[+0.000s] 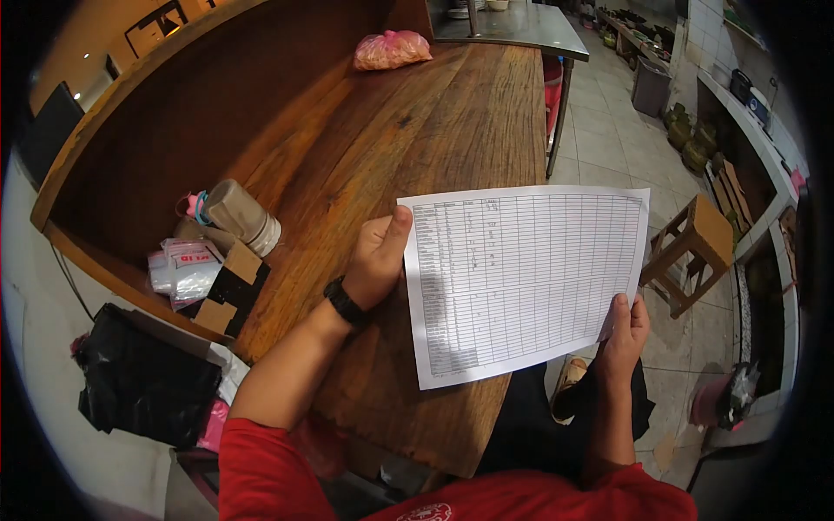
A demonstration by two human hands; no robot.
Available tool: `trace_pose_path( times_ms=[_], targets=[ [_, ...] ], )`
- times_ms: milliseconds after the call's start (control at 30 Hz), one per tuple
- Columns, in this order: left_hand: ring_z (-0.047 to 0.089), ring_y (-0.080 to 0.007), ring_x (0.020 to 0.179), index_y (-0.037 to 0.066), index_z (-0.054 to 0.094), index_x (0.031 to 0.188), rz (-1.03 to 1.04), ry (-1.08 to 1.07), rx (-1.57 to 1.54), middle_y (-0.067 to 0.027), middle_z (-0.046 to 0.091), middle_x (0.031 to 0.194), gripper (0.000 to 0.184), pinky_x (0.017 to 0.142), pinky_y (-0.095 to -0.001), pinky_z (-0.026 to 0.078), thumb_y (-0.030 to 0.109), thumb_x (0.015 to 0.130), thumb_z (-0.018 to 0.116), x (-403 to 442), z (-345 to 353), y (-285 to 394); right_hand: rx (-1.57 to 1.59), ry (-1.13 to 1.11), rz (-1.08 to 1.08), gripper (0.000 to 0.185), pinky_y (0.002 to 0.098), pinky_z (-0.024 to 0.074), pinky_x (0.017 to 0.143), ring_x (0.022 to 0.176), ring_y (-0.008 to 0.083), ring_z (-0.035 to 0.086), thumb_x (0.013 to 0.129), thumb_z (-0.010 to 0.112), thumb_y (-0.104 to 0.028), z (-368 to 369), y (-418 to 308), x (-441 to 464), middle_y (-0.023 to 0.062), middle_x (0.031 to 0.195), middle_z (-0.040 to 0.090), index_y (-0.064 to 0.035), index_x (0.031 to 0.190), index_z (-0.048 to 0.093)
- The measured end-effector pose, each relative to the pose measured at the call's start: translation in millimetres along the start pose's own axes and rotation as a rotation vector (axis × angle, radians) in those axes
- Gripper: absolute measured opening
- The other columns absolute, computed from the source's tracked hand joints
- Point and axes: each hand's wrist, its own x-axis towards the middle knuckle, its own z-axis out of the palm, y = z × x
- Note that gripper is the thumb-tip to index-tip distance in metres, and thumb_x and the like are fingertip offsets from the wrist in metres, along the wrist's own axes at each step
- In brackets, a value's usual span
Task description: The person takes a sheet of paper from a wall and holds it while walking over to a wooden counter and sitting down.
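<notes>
Just right of the frame's centre, we are holding up a printed grid sheet (530,286) with handwritten-looking marks, its left part showing over the wooden tabletop (473,104). Our left hand (375,256) is pinching the upper left edge, thumb lying on the face, the other fingers curling and partly hidden. Our right hand (624,337) is pinching the lower right edge, its thumb pressing the front; we are not seeing enough to tell how its rear fingers are lying. We are judging the paper light, thin and floppy, prone to creasing, with its opposite margins offering the best hold under gentle pressure. At the upper centre, a pink plastic bag (393,51) is resting on the tabletop.
</notes>
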Motion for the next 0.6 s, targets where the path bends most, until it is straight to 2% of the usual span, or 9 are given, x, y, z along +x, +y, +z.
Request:
trace_pose_path(
  times_ms=[233,333,600],
  targets=[
    [0.054,-0.0028,0.060,-0.001,0.071,0.092,0.003,0.000,0.002,0.0016,0.066,0.072,0.059,0.053,-0.0206,0.041,0.046,0.108,0.040,0,0,1,-0.026,-0.006,0.000,0.021,0.0241,0.0477,0.077,0.084,0.0087,0.061,0.104,0.055,-0.020,0,0,0,0.0048,0.097,0.068,0.0003,0.106,0.061],
    [0.065,-0.0100,0.086,-0.002,0.068,0.107,-0.064,-0.074,0.048,-0.0070,0.072,0.097,0.056,0.078,-0.0250,0.051,0.044,0.109,0.035,0,-8,-2,-0.024,0.011,0.004,0.022,0.0245,0.0479,0.077,0.083,0.0086,0.061,0.104,0.056,-0.021,2,-3,-1,0.0053,0.096,0.068,0.0008,0.105,0.061],
    [0.065,-0.0101,0.086,-0.002,0.068,0.108,-0.085,-0.067,0.048,-0.0066,0.072,0.097,0.056,0.078,-0.0250,0.051,0.044,0.109,0.036,0,-9,-2,-0.025,0.017,0.009,0.024,0.0244,0.0480,0.075,0.081,0.0084,0.060,0.104,0.056,-0.021,5,-5,-2,0.0053,0.094,0.067,0.0017,0.103,0.061]
  ],
)
